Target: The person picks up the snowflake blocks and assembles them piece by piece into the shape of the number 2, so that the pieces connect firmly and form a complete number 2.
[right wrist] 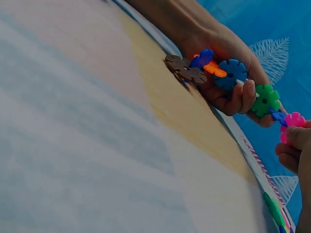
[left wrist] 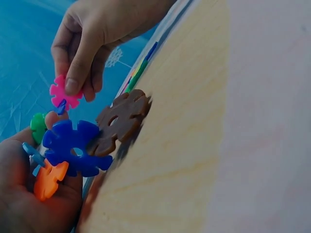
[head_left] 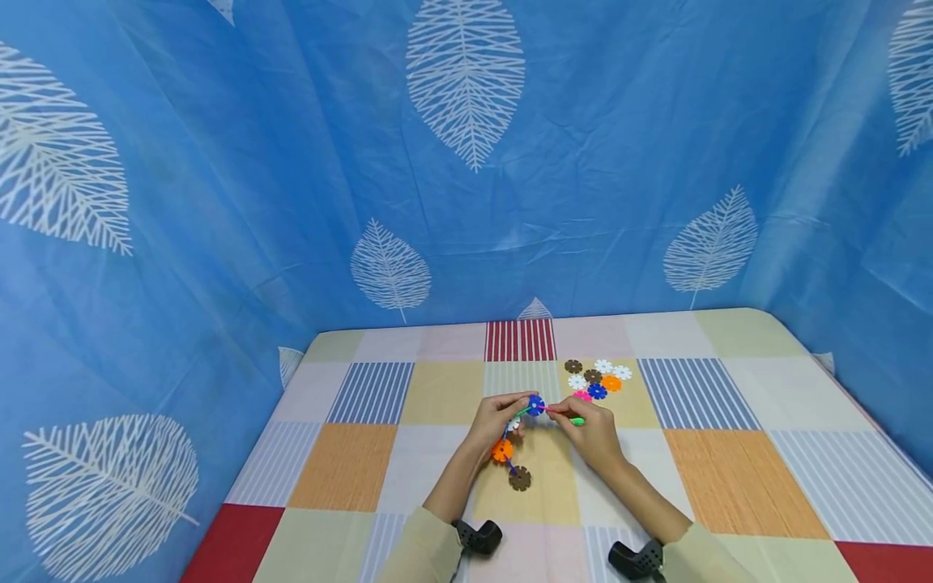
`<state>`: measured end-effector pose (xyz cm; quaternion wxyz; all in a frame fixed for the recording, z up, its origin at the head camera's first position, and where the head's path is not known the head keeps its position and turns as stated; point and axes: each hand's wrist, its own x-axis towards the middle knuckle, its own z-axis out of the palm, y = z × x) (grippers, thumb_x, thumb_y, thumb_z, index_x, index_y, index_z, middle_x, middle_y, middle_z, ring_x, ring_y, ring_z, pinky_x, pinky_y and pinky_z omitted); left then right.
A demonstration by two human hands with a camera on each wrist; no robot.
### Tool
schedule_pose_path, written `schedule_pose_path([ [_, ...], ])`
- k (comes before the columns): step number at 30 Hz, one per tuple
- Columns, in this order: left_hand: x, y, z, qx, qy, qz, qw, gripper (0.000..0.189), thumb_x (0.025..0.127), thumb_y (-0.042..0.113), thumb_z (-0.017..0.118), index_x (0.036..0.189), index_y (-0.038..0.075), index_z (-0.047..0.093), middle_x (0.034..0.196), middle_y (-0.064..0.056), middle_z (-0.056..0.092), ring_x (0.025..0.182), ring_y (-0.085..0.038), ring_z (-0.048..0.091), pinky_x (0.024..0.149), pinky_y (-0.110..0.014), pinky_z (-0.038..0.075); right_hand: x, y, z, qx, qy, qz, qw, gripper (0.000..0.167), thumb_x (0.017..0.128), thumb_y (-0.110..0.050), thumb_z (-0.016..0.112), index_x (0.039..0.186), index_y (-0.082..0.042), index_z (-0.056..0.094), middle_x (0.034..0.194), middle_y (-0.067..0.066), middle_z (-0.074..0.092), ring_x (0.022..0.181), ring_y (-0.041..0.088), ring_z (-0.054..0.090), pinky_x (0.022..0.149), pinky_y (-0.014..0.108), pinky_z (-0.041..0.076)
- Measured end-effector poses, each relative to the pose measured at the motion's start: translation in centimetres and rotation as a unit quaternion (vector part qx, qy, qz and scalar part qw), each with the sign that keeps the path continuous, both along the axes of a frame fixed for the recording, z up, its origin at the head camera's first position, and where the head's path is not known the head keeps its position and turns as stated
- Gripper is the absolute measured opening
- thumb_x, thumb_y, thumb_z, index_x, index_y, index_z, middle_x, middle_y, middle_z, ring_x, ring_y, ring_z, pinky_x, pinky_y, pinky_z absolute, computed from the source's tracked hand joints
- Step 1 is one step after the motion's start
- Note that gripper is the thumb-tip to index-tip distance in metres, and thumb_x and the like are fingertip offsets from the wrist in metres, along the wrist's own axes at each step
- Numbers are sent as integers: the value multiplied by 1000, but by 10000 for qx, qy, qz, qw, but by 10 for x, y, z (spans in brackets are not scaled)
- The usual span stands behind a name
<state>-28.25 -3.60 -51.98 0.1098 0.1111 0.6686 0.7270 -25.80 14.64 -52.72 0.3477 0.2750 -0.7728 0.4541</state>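
Interlocking flower-disc chain point(head_left: 502, 450) located over the near middle of the counter point(head_left: 430, 389), held between both hands. Sequence, from the free end: brown disc point(left wrist: 132, 110), dark blue disc point(left wrist: 87, 133), orange disc point(left wrist: 47, 184), medium blue disc point(right wrist: 226, 75), green disc point(right wrist: 265, 92), small-looking blue disc point(right wrist: 278, 116) seen nearly edge-on, then pink disc point(right wrist: 295, 120).

Left hand point(head_left: 490, 423): fingers curled about the chain, gripping it near the green disc; the orange disc lies against the palm. Right hand point(head_left: 590, 433): fingers pinching the pink disc, which meets the edge-on blue disc. Whether the pink disc is fully seated in the slot cannot be determined. Contact between the brown end and the counter likewise cannot be confirmed.

Loose green piece point(head_left: 578, 421) noted just beside the right hand. Beyond that hand, a group of loose discs point(head_left: 598, 391) lies close together: brown, white, orange, blue and pink.

Counter covering: patchwork-print cloth. Backdrop: blue curtain point(head_left: 568, 186) with white leaf prints. Black wrist device point(head_left: 477, 537) on the left arm; matching unit point(head_left: 636, 560) on the right.
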Motion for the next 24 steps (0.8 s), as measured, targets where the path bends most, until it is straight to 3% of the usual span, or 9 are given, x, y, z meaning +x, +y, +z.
schedule_pose_path([
  [6,0,0,-1,207,3,55,9998,29,91,21,59,114,4,65,104,-7,65,47,-10,53,47,-20,46,-2,10,3,257,-346,120,9990,19,71,4,75,86,-4,69,79,5,69,67,15,65,61,16,51],
  [12,-4,-1,-5,473,-32,460,9978,29,92,20,58,116,5,64,108,-8,64,50,-9,56,50,-19,48,-11,43,2,426,-862,-412,9945,22,74,-6,76,96,-8,71,77,-2,66,64,8,58,56,18,49],
  [15,-4,-2,-6,523,-104,520,9972,30,92,21,57,117,6,64,105,-7,63,51,-9,56,50,-18,47,-12,63,0,613,-1494,-652,9847,20,77,-12,75,96,-9,72,72,-6,60,60,6,50,51,19,44],
  [19,-3,-4,-5,606,-209,521,9966,30,93,21,56,119,7,63,98,-6,63,52,-10,56,51,-18,46,-11,83,-1,960,-2237,-581,9682,20,77,-16,75,94,-6,72,71,-5,56,61,9,46,51,22,41],
  [24,-2,-5,-1,708,-278,332,9965,31,95,17,53,122,4,60,97,-3,63,54,-10,57,54,-20,47,-13,91,-1,1375,-2380,-602,9596,23,74,-21,78,92,-6,73,73,-4,55,64,11,46,53,23,41],
])
